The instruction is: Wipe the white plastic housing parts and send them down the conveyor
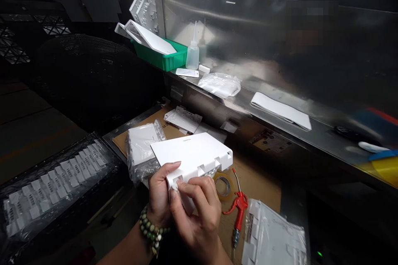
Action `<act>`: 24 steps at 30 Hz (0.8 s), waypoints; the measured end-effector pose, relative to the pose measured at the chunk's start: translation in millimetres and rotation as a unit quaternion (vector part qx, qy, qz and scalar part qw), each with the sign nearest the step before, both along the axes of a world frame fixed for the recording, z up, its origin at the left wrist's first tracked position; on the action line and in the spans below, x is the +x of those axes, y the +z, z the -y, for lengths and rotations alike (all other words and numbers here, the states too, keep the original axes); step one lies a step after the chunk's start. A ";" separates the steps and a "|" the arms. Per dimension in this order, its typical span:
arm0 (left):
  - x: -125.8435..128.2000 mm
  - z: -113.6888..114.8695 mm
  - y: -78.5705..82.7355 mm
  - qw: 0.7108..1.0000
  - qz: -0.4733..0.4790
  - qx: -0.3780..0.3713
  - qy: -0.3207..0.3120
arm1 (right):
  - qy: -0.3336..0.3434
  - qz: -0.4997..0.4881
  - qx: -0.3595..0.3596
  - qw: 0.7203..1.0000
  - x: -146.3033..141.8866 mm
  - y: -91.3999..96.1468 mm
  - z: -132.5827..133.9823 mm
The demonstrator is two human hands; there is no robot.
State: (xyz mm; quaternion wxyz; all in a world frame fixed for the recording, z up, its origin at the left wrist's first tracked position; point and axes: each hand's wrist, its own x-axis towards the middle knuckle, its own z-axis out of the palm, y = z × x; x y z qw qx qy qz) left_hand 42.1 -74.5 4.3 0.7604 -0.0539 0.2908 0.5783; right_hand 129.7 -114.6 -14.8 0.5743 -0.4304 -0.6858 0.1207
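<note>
brown cardboard lies below; over it, the white housing is held up, its near corner gripped by the left hand. the right hand pinches the notched edge between thumb and forefinger; a steady left grip and light pressure should avoid marking it.

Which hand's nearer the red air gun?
Right. The right hand, fingers at the notched edge of the white panel, is just left of the red air gun in view; the left hand holds the panel's near-left corner, farther left.
</note>
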 end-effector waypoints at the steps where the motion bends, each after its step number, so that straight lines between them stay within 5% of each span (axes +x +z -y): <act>1: 0.0 0.8 0.2 1.000 -0.001 0.003 0.000 | 0.002 0.002 -0.001 1.000 0.0 0.0 0.5; 9: -6.3 2.8 -3.4 0.997 -0.002 0.070 -0.017 | 0.018 -0.010 -0.003 1.000 -2.8 4.7 2.3; 13: -26.4 -6.9 -14.9 0.985 -0.068 0.148 0.063 | 0.139 -0.036 -0.054 0.988 32.0 9.3 8.7; 15: -39.9 -10.2 -23.6 0.974 -0.099 0.187 0.084 | 0.067 -0.127 -0.079 0.986 59.5 5.9 6.7; 19: -64.1 -4.7 -40.6 0.974 -0.081 0.207 0.037 | -0.162 -0.370 -0.131 0.905 101.4 -10.6 -14.2; 22: -75.7 5.3 -47.5 0.980 -0.092 0.177 -0.020 | -0.125 -0.479 -0.209 0.843 106.8 -21.7 -29.8; 24: -80.7 10.5 -50.6 0.981 -0.121 0.141 -0.053 | -0.086 -0.496 -0.255 0.826 101.0 -25.7 -34.1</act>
